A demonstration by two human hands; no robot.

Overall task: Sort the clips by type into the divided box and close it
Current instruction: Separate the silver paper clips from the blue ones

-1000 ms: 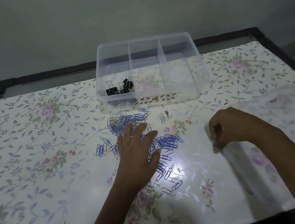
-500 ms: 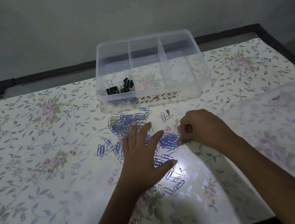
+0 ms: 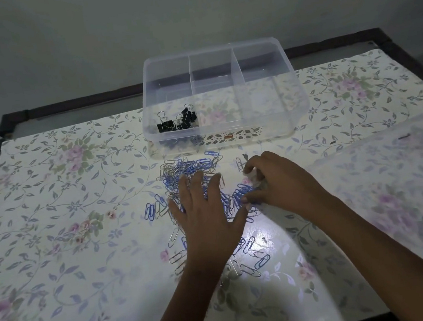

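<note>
Presently, no readable writing anywhere. The box (image 3: 228,131) carries a patterned label strip (image 3: 231,136) low on its front wall, with a small reddish mark at the centre; any text on it is too small to make out.

Box: clear, thin plastic, rectangular with rounded corners, open top, two upright dividers making three compartments side by side. It stands at the far middle of the table (image 3: 13,115), which has a dark frame. Left compartment holds a few black binder clips (image 3: 178,123) with wire handles, bunched at its near end. Middle and right compartments show only the tablecloth through the floor.

Tablecloth (image 3: 64,205): glossy, pale, printed with pink flowers and grey-green leaves; strong glare just before the hands.

Paper clips (image 3: 187,167): loose tangled heap of blue and silver wire loops on the cloth, just in front of the box, not touching it.

Left hand (image 3: 207,219): flat on the heap, fingers straight and spread, gripping nothing; it hides the heap's middle.

Right hand (image 3: 279,181): fingers curled, thumb and fingertips pinching blue paper clips at the heap's right edge. How many it holds is hidden under the palm.

Lid (image 3: 395,191): frosted plastic sheet with rounded corner, lying flat at right, well apart from the box, partly cut off by the frame edge.
</note>
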